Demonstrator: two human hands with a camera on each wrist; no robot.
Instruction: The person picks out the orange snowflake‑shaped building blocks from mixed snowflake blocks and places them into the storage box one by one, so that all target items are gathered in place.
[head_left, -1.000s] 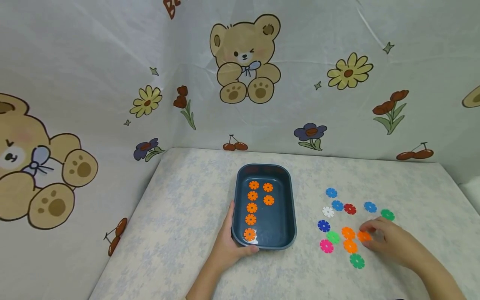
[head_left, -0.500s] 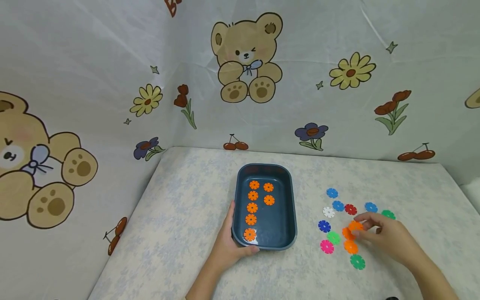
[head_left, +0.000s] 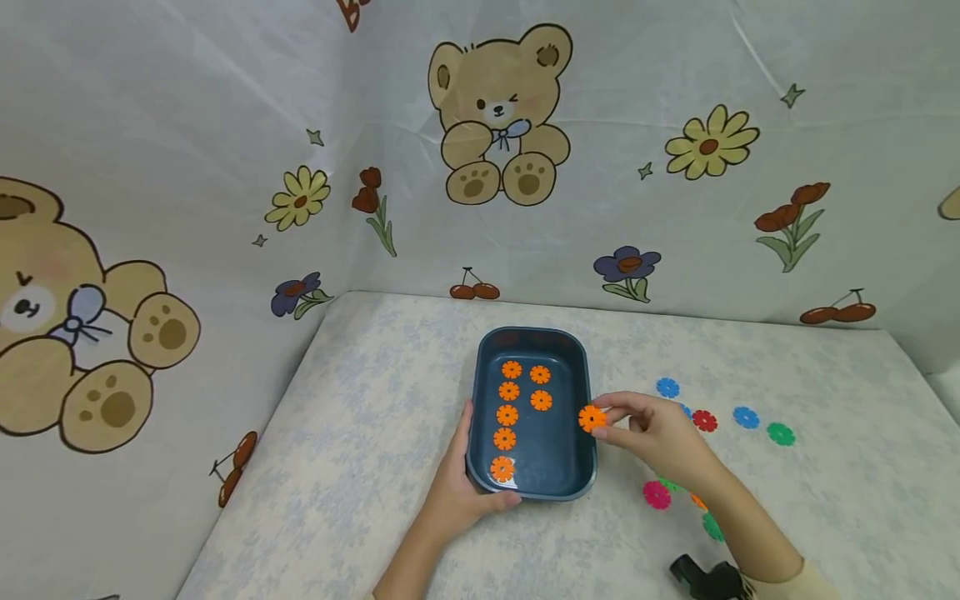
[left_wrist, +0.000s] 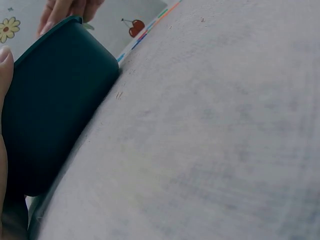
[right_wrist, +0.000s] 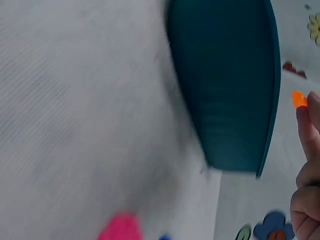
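A dark blue rectangular tray (head_left: pixel 532 493) stands on the table, with several orange notched plastic discs (head_left: pixel 507 415) lying flat inside, one column on the left and two more to its right. My left hand (head_left: pixel 459 492) grips the tray's near left corner, thumb over the front rim and fingers along the left side. Between thumb and fingertips my right hand (head_left: pixel 667 437) pinches another orange notched disc (head_left: pixel 592 418) at the tray's right rim. In the right wrist view this disc (right_wrist: pixel 298 99) shows beside the fingertips, past the tray wall (right_wrist: pixel 227 90).
Loose notched discs lie right of the tray: a red disc (head_left: pixel 704 420), blue discs (head_left: pixel 746 417), a green disc (head_left: pixel 781 433) and a pink disc (head_left: pixel 657 495). The right forearm partly hides others. A cloth wall with bear prints (head_left: pixel 502 117) rises behind the table.
My right hand has lifted an orange disc from the loose group and carried it left to the tray's right rim. The left hand stays on the tray.
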